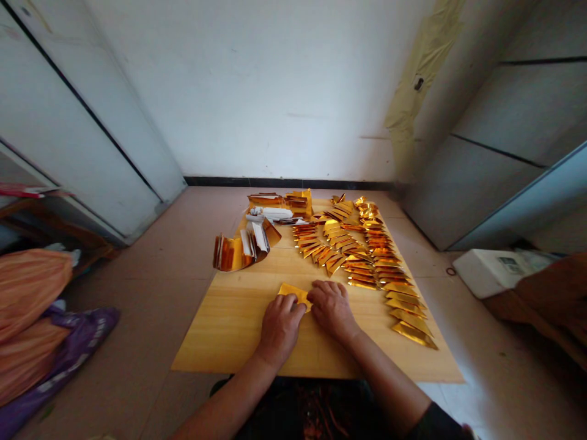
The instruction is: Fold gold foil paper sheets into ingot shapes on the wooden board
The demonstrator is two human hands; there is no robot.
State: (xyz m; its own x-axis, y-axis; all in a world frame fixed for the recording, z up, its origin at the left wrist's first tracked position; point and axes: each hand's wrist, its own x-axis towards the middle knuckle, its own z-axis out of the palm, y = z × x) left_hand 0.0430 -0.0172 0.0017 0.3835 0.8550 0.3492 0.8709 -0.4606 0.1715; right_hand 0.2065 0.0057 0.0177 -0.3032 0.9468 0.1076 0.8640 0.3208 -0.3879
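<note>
A small sheet of gold foil paper (293, 289) lies on the wooden board, between my two hands. My left hand (280, 324) is closed over its left and near part, fingers curled onto the paper. On the right edge of the same sheet, the bent fingers of my right hand (332, 308) press down. My fingers hide part of the sheet, so its folds are hard to make out. Right of my hands, folded gold paper pieces (406, 302) overlap in long rows. Shorter curved rows of folded pieces (321, 250) sit beyond my right hand.
Loose stacks of gold and white paper sheets (243, 247) stand at the board's far left, some curling past its edge. The wooden board (220, 330) rests low before a white wall (275, 91). Bags (50, 342) lie left; a white box (486, 272) stands right.
</note>
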